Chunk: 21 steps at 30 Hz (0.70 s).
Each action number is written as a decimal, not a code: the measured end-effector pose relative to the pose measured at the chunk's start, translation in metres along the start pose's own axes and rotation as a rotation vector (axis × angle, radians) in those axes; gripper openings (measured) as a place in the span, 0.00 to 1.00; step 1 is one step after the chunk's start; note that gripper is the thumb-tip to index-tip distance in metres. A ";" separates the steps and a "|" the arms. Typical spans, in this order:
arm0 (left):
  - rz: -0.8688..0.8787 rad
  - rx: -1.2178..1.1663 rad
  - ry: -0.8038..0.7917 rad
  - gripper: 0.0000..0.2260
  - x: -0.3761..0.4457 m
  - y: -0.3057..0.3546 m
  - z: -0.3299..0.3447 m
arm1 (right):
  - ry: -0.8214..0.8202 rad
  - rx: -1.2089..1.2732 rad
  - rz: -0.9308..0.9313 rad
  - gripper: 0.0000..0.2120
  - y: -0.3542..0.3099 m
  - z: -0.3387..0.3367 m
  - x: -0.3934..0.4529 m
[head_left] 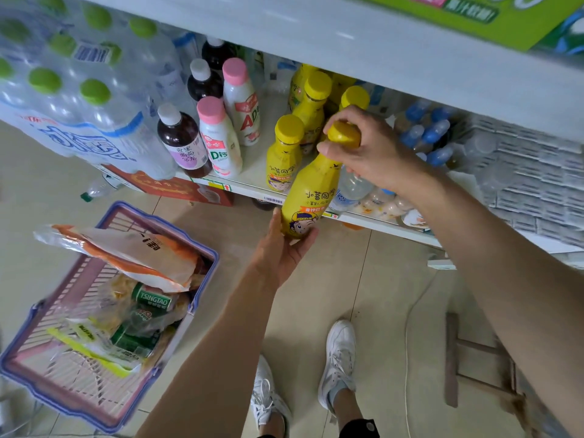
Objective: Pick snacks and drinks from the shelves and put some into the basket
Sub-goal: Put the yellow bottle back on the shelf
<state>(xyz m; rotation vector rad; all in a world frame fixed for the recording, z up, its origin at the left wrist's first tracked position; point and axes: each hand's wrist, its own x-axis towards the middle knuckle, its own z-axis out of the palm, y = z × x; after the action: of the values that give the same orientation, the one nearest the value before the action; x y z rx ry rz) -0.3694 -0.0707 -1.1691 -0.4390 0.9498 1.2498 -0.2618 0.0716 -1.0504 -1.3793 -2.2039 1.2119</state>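
Observation:
A yellow drink bottle (308, 197) with a cartoon face is held tilted just off the front edge of the low white shelf (249, 188). My right hand (369, 150) grips its yellow cap from above. My left hand (284, 248) cups the bottle's base from below. More yellow bottles (284, 150) of the same kind stand on the shelf behind it. A purple and pink basket (104, 403) sits on the floor at the lower left, holding snack bags (126, 251) and green Tsingtao beer cans (151, 298).
Pink-capped milk drinks (218, 134), dark juice bottles (183, 140) and shrink-wrapped water packs (79, 99) fill the shelf's left side. Blue-capped bottles (433, 137) lie at the right. A wooden stool (474, 358) and a white cable are on the tiled floor by my white shoes (338, 358).

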 end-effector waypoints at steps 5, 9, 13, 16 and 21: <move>0.097 0.034 0.001 0.10 0.009 0.000 0.030 | 0.160 -0.199 -0.063 0.18 0.002 0.002 0.004; 0.077 0.095 0.056 0.06 0.013 -0.002 0.040 | 0.204 -0.302 -0.107 0.19 0.004 0.005 0.012; 0.064 0.143 0.009 0.21 0.015 -0.007 0.049 | 0.188 -0.405 -0.103 0.21 0.010 0.012 0.017; 0.085 0.176 -0.016 0.17 0.017 -0.008 0.053 | 0.157 -0.449 -0.097 0.21 0.013 0.019 0.020; 0.080 0.203 0.002 0.14 0.026 -0.009 0.053 | 0.118 -0.465 -0.080 0.22 0.015 0.030 0.017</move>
<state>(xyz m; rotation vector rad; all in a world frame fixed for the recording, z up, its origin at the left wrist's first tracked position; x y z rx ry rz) -0.3412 -0.0185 -1.1612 -0.2450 1.0933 1.2103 -0.2789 0.0736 -1.0834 -1.4563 -2.5257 0.5907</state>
